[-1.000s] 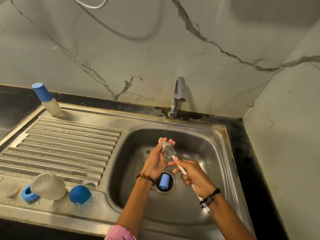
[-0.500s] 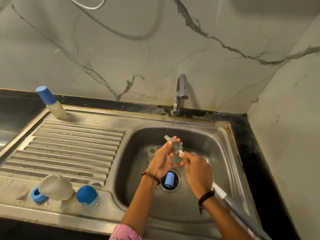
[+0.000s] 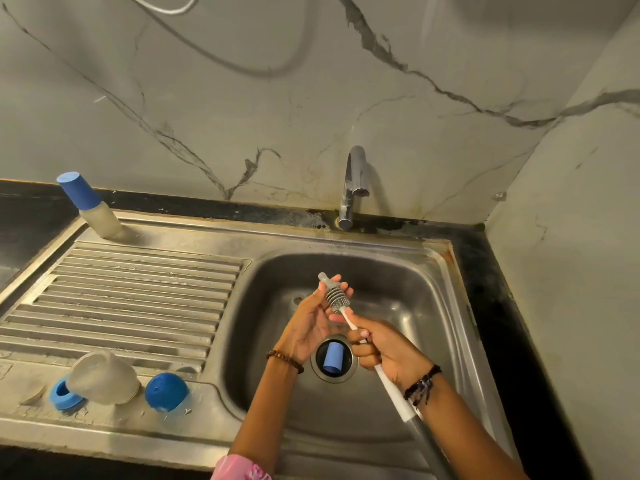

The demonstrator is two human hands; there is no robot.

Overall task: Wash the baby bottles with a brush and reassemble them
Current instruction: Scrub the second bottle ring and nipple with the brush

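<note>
Pink sleeve [image 3: 239,469] at the lower edge marks the person's left arm, which reaches up over the basin of the stainless-steel sink [image 3: 398,403]. On the near rim of the drainboard [image 3: 138,296], left of the basin, lie a small pale disc [image 3: 33,393], a blue screw ring [image 3: 64,394], a clear bottle body [image 3: 104,377] on its side touching that ring, and a rounded blue cap [image 3: 166,391] just beside the bottle. The right hand [image 3: 384,351], beaded band at the wrist, has its fingers wrapped round the white shaft of the bottle brush [image 3: 337,299]; the handle runs back under the forearm, turning grey toward the lower right. Just left of this hand, a blue cylindrical cap [image 3: 333,356] lies in the drain opening [image 3: 349,372], below and between the two hands. The left hand [image 3: 315,320], bracelet at the wrist, is cupped palm-up with curled fingers round a small clear teat [image 3: 328,279], whose tip projects beyond the fingertips; the grey ribbed brush head rests against this teat inside the palm. Both hands hang above the basin, near its middle. Farther back, a chrome tap [image 3: 353,187] stands behind the rim. At the far left corner of the drainboard an assembled baby bottle [image 3: 91,211] with a blue cap stands upright, well apart from the hands. Veined marble wall [image 3: 277,81] closes the scene.
</note>
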